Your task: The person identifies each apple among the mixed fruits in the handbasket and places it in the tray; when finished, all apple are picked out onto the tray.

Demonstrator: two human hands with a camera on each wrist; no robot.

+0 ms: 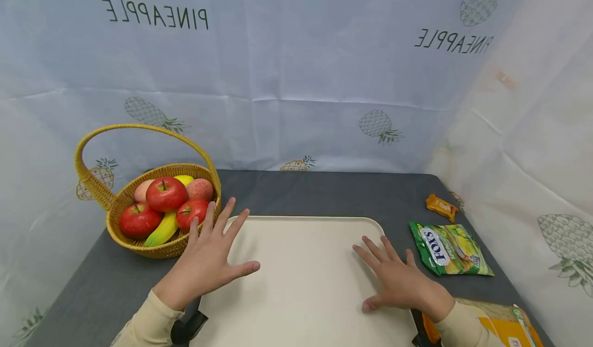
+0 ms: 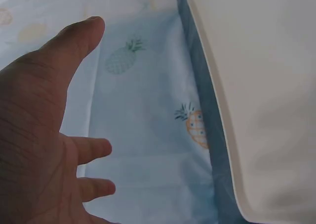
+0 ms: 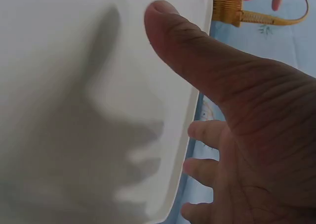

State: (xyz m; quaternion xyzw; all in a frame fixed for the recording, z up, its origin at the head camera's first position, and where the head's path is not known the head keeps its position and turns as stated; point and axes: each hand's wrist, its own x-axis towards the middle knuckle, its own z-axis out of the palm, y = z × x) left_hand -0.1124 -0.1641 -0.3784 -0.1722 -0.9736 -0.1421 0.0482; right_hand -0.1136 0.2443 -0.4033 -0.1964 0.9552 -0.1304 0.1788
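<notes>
Woven basket (image 1: 157, 252), beside the cream tray (image 1: 301, 290): it holds three red apples (image 1: 167, 194), two peaches (image 1: 200, 189) and a banana (image 1: 163, 230); another yellow fruit (image 1: 185, 179) is mostly hidden behind them. My left hand (image 1: 208, 264), fingers spread, overlaps the basket's right rim in the head view; my right hand (image 1: 394, 280), likewise spread, hovers at the tray's right side, casting shadow. Tray surface spans the room between my hands; the dark table (image 1: 324, 192) borders its far edge. The near edge is cut off, and my right sleeve (image 1: 468, 326) partly covers a packet (image 1: 509, 327).
</notes>
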